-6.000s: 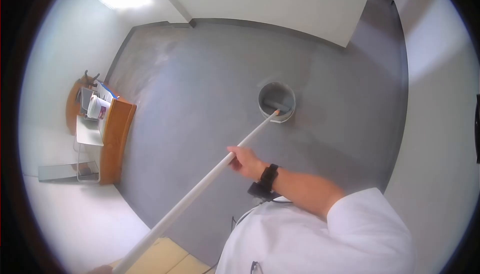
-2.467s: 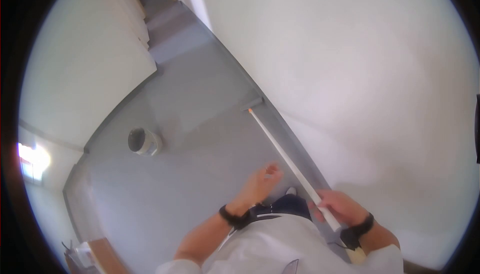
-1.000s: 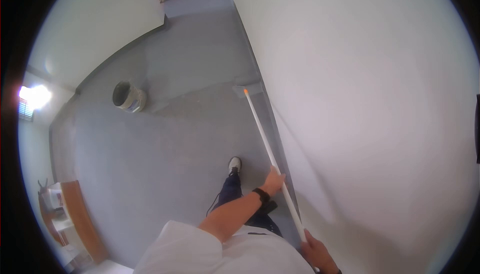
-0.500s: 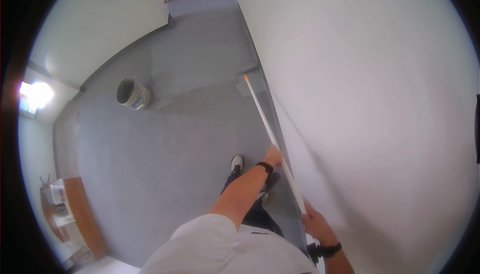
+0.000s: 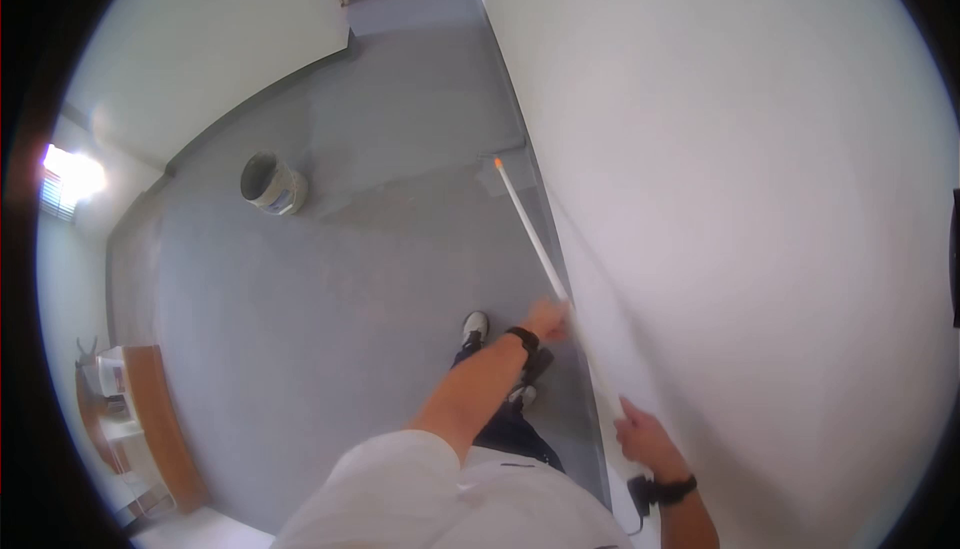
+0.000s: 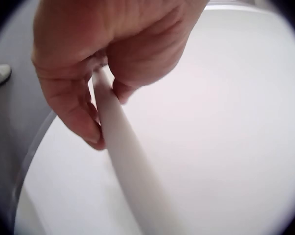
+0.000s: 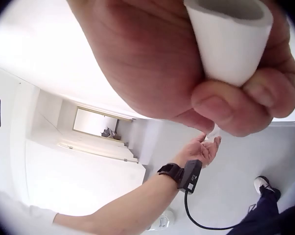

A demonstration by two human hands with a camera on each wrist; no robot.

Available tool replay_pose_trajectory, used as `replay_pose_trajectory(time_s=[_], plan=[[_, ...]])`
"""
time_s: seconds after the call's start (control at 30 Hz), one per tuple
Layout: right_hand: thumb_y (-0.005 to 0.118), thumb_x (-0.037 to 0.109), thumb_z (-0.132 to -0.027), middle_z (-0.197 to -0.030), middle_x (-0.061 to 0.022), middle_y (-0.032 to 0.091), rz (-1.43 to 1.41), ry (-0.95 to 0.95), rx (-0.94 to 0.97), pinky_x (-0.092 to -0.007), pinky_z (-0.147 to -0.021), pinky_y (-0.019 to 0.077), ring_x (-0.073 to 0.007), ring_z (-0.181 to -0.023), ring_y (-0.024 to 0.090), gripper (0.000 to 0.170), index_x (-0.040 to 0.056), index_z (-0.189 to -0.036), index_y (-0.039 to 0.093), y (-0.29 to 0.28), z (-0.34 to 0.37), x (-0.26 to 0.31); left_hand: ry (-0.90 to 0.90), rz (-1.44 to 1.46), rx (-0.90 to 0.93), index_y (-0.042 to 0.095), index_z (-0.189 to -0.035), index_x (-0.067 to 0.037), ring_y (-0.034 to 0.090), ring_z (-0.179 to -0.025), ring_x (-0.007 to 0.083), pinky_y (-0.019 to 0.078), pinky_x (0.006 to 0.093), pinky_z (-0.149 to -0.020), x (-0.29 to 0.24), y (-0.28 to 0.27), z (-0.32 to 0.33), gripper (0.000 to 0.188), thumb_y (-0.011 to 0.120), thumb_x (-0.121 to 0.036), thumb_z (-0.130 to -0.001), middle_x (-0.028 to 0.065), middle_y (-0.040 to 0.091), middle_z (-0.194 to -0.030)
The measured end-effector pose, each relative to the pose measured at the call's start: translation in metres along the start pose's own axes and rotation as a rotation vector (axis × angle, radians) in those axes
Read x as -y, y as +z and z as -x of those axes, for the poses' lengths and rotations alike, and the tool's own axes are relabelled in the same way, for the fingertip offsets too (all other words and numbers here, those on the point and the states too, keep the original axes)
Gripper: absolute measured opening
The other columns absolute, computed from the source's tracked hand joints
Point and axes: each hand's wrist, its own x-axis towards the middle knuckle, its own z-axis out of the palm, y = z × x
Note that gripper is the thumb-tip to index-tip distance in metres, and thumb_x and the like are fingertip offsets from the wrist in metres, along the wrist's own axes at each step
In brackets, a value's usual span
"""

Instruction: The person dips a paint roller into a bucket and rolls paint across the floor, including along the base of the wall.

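- Left hand (image 5: pixel 547 320): fingers and thumb curl round the pole (image 5: pixel 528 229) partway along; a light grip there should be enough to steer.
- Right hand (image 5: pixel 650 439): in the right wrist view it grasps the pole's hollow butt end, probably the best place to push and pull from, smoothly.
- The pole slants forward and down to its orange tip (image 5: pixel 498 163), near the foot of the wall (image 5: pixel 740 199); a low angle would help even out the pressure.
- The roller head (image 5: pixel 503 149) seems to lie on the floor (image 5: pixel 300 329) just beside the wall; grey on grey, its contact is hard to make out.
- Strokes are best run parallel to the wall, since white would show any grey smear.
- A paler patch (image 5: pixel 487 181) lies beside the orange tip; overlapping its edges on each pass should blend it in.
- The bucket (image 5: pixel 288 196) stands well apart, to the left; sideways swings should stop short of it.
- The shoes (image 5: pixel 475 327) are nearer than the patch; stepping backwards would avoid prints.
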Motion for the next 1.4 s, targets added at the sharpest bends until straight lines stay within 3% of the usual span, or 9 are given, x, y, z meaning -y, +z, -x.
replay_pose_trajectory(time_s=[0.07, 0.27, 0.4, 0.6, 0.77, 1.03, 1.13, 1.33, 1.4], plan=[[0.047, 0.019, -0.088, -0.066, -0.0075, 0.056, 0.004, 0.065, -0.008, -0.0298, -0.054, 0.0460, -0.0149, -0.057, 0.054, 0.051, 0.0135, -0.139, 0.041, 0.001, -0.007, 0.033, 0.070, -0.065, -0.058, 0.033, -0.133, -0.010, 0.062, -0.083, 0.0255, 0.0557, 0.0380, -0.070, -0.015, -0.028, 0.014, 0.054, 0.053, -0.039, -0.092, 0.0155, 0.052, -0.105], [0.045, 0.017, -0.088, -0.065, -0.0037, 0.053, -0.063, 0.080, 0.031, -0.0295, -0.051, 0.0443, -0.0132, -0.054, 0.052, 0.049, 0.0149, -0.137, 0.043, 0.020, 0.030, 0.003, 0.296, -0.134, -0.073, 0.041, -0.137, -0.021, 0.062, -0.083, 0.0233, 0.0542, 0.0359, -0.073, 0.003, -0.149, 0.098, 0.051, 0.050, -0.042, -0.092, 0.0120, 0.054, -0.105], [0.046, 0.015, -0.089, -0.065, -0.0020, 0.053, -0.112, 0.117, 0.066, -0.0276, -0.050, 0.0431, -0.0117, -0.054, 0.052, 0.046, 0.0146, -0.136, 0.045, 0.018, 0.052, 0.006, 0.052, 0.068, -0.315, 0.040, -0.135, -0.015, 0.063, -0.081, 0.0252, 0.0542, 0.0360, -0.071, 0.059, -0.221, 0.130, 0.050, 0.052, -0.039, -0.092, 0.0154, 0.056, -0.108], [0.047, 0.015, -0.092, -0.067, -0.0008, 0.050, -0.152, 0.022, 0.040, -0.0255, -0.047, 0.0404, -0.0109, -0.052, 0.047, 0.045, 0.0105, -0.136, 0.043, 0.022, -0.021, 0.029, 0.116, 0.182, -0.402, 0.040, -0.132, -0.005, 0.064, -0.080, 0.0241, 0.0536, 0.0339, -0.070, 0.078, -0.236, 0.149, 0.051, 0.053, -0.034, -0.092, 0.0153, 0.058, -0.104], [0.048, 0.017, -0.091, -0.069, -0.0012, 0.050, -0.102, 0.007, 0.105, -0.0271, -0.047, 0.0402, -0.0106, -0.054, 0.047, 0.045, 0.0099, -0.136, 0.042, 0.049, -0.035, 0.019, 0.254, -0.073, -0.333, 0.044, -0.131, -0.002, 0.064, -0.073, 0.0189, 0.0530, 0.0295, -0.066, 0.021, -0.181, 0.168, 0.051, 0.053, -0.032, -0.091, 0.0109, 0.061, -0.096], [0.047, 0.014, -0.090, -0.063, 0.0022, 0.047, 0.056, 0.130, 0.128, -0.0243, -0.044, 0.0385, -0.0077, -0.050, 0.044, 0.046, 0.0139, -0.135, 0.044, 0.041, 0.092, -0.026, 0.431, -0.244, -0.223, 0.047, -0.130, 0.000, 0.060, -0.070, 0.0120, 0.0518, 0.0255, -0.062, 0.042, -0.110, 0.234, 0.047, 0.057, -0.025, -0.091, 0.0059, 0.061, -0.091], [0.047, 0.014, -0.090, -0.064, 0.0015, 0.048, 0.210, -0.095, 0.063, -0.0252, -0.043, 0.0390, -0.0086, -0.050, 0.046, 0.045, 0.0123, -0.135, 0.044, 0.041, 0.065, -0.027, 0.387, -0.118, -0.233, 0.048, -0.130, 0.000, 0.059, -0.072, 0.0120, 0.0520, 0.0255, -0.064, 0.069, -0.121, 0.232, 0.047, 0.057, -0.025, -0.091, 0.0059, 0.061, -0.092], [0.047, 0.015, -0.089, -0.066, -0.0049, 0.053, 0.239, -0.126, 0.010, -0.0292, -0.043, 0.0413, -0.0127, -0.050, 0.050, 0.041, 0.0096, -0.130, 0.046, 0.083, -0.061, -0.017, 0.266, -0.187, -0.316, 0.052, -0.123, -0.002, 0.062, -0.072, 0.0154, 0.0523, 0.0270, -0.062, 0.107, -0.210, 0.188, 0.042, 0.059, -0.026, -0.089, 0.0073, 0.062, -0.092], [0.046, 0.016, -0.090, -0.066, -0.0057, 0.054, 0.340, -0.152, -0.053, -0.0299, -0.043, 0.0414, -0.0135, -0.049, 0.050, 0.041, 0.0097, -0.130, 0.046, 0.097, -0.049, -0.018, 0.576, -0.555, -0.344, 0.054, -0.120, -0.003, 0.063, -0.067, 0.0179, 0.0515, 0.0287, -0.057, 0.147, -0.283, 0.140, 0.039, 0.059, -0.025, -0.088, 0.0078, 0.062, -0.088]])
